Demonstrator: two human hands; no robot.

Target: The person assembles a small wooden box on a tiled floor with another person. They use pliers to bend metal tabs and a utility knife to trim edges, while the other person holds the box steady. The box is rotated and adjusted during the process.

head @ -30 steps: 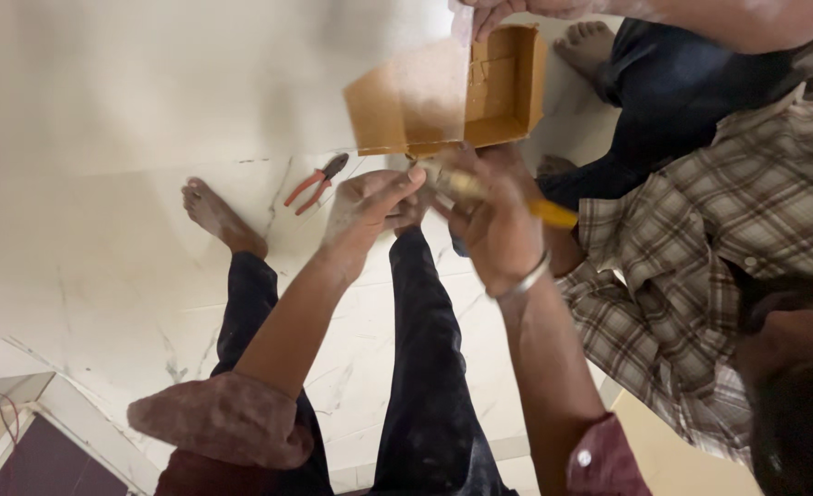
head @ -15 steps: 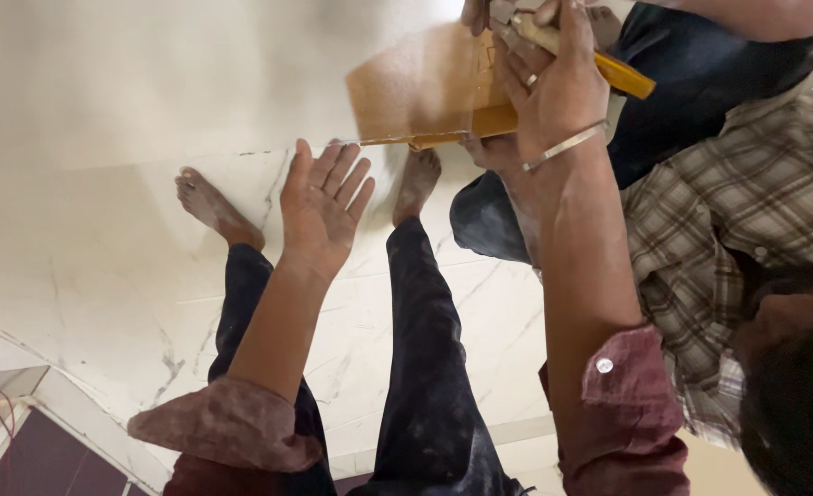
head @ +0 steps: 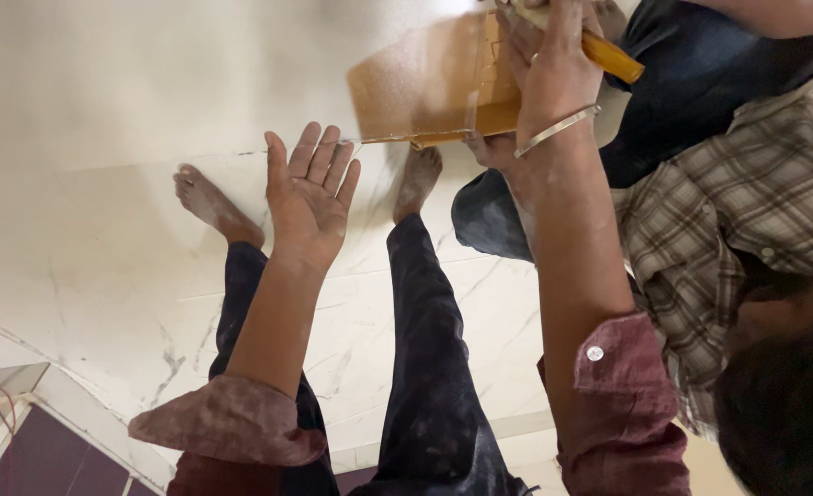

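My left hand (head: 310, 193) is held out flat over my legs with its fingers spread and nothing in it. My right hand (head: 549, 69) is raised at the top of the view, closed around a tool with a yellow handle (head: 613, 57), and wears a metal bangle. It rests against a small open wooden box (head: 434, 87) that a person in a checked shirt (head: 746, 202) is beside. The tool's tip is hidden behind my fingers and the box.
I sit on a white marble floor (head: 103, 276) with my bare feet (head: 206, 202) stretched forward in dark trousers. The other person crouches close on the right. A dark purple panel (head: 48, 468) lies at the bottom left.
My right hand has risen with the yellow-handled tool up to the box. My left hand let go and opened flat. The red pliers on the floor have left the view.
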